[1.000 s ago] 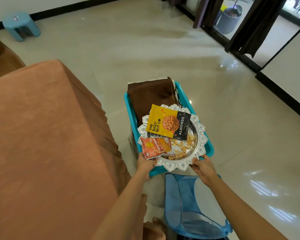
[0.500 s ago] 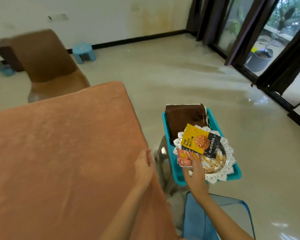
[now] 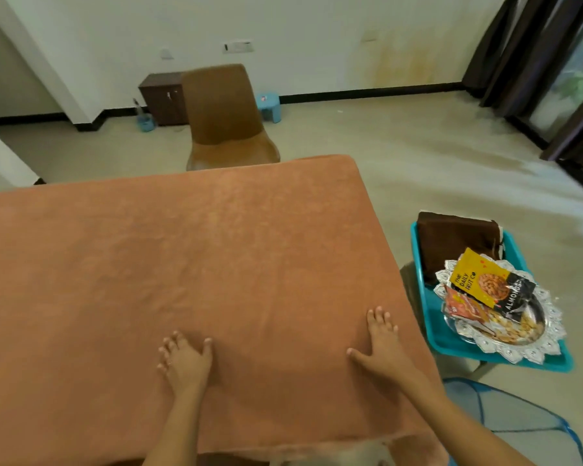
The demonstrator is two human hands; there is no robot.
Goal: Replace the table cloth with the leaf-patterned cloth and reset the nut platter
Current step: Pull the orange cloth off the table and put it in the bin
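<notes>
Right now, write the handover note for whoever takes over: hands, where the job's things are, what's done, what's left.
Left hand: open, resting on the orange table cloth near its front edge.
Right hand: open, flat on the same cloth near its right front corner.
Nut platter: off the table, on the teal tray to the right, with an almonds packet and an orange packet on it. A folded brown cloth lies behind it in the tray.
Done: platter cleared.
Left: pull off the orange cloth, spread the leaf-patterned one (no leaf pattern visible from here), return the platter.
</notes>
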